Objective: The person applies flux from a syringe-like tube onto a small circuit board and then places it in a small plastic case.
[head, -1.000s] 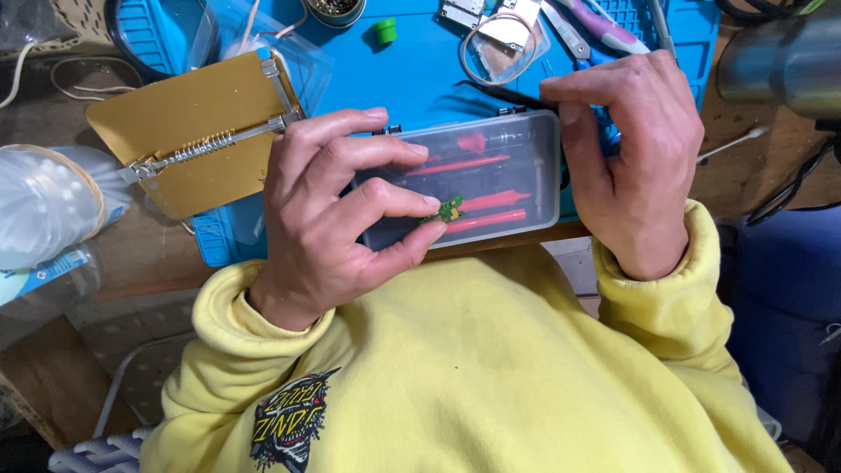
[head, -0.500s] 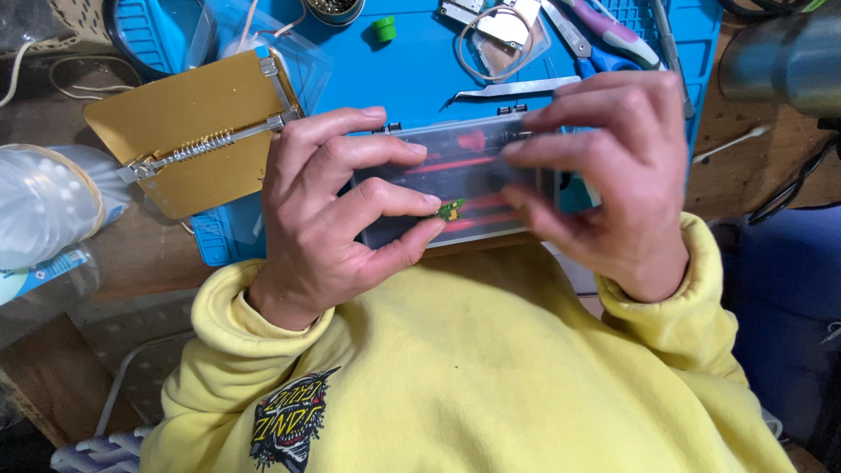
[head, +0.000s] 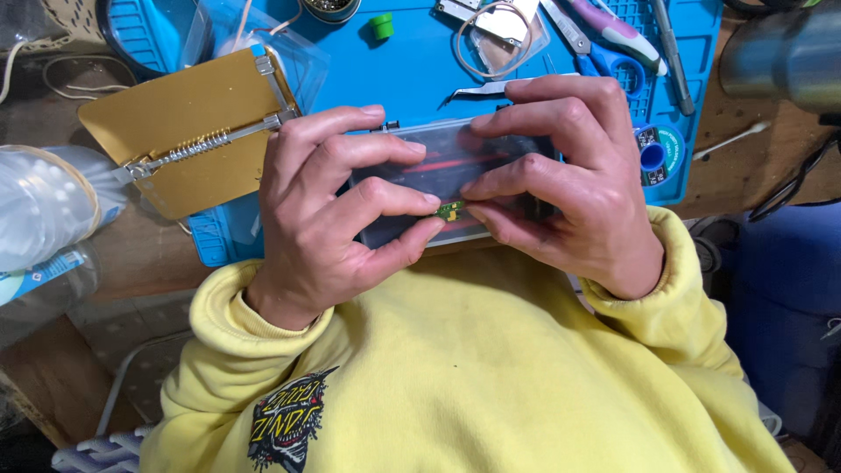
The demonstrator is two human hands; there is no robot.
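Green and tiny, the circuit board point(head: 450, 208) was pinched between left hand point(head: 328, 215) and right hand point(head: 569, 188) fingertips above the clear plastic case point(head: 438, 180), so a small slip could drop it.

We see a clear plastic case point(head: 455, 180) with red strips inside, and on it a small green board point(head: 450, 208) with yellow marks. Beneath lies a bright blue mat point(head: 420, 61). The clamp plate point(head: 175, 123) is gold with a silver spring bar. We note a green cap point(head: 380, 26), purple-handled cutters point(head: 613, 35) and a yellow sweatshirt point(head: 473, 368) bearing a black-and-yellow print.
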